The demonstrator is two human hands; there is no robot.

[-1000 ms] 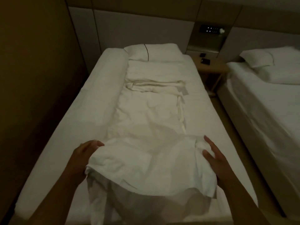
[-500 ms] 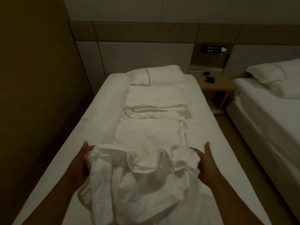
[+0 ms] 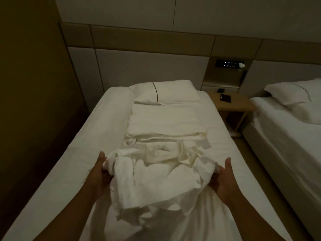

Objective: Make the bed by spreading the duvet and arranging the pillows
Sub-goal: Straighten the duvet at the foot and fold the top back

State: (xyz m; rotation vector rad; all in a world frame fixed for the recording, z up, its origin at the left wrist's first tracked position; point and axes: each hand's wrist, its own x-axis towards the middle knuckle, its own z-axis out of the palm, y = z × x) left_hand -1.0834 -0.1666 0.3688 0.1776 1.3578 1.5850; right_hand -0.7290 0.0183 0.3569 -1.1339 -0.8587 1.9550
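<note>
A white duvet (image 3: pixel 163 129) lies in a narrow folded strip down the middle of the single bed (image 3: pixel 224 145), its near end bunched into a crumpled heap between my hands. My left hand (image 3: pixel 100 173) grips the heap's left side, thumb up and fingers tucked under the cloth. On the right side my right hand (image 3: pixel 224 178) holds the heap the same way, thumb raised. A white pillow (image 3: pixel 166 93) with a dark stripe sits at the head of the bed. A long rolled white bolster (image 3: pixel 111 115) runs along the bed's left edge.
A dark wall (image 3: pixel 31 101) stands close on the left. A wooden nightstand (image 3: pixel 232 103) with a dark object sits right of the headboard, below a lit control panel (image 3: pixel 227 64). A second bed (image 3: pixel 291 136) with a pillow fills the right side, with a floor gap between.
Both hands have pushed the duvet's near end up the bed, gathering it from a spread flap into a bunched heap. The view has tilted upward, showing more of the headboard.
</note>
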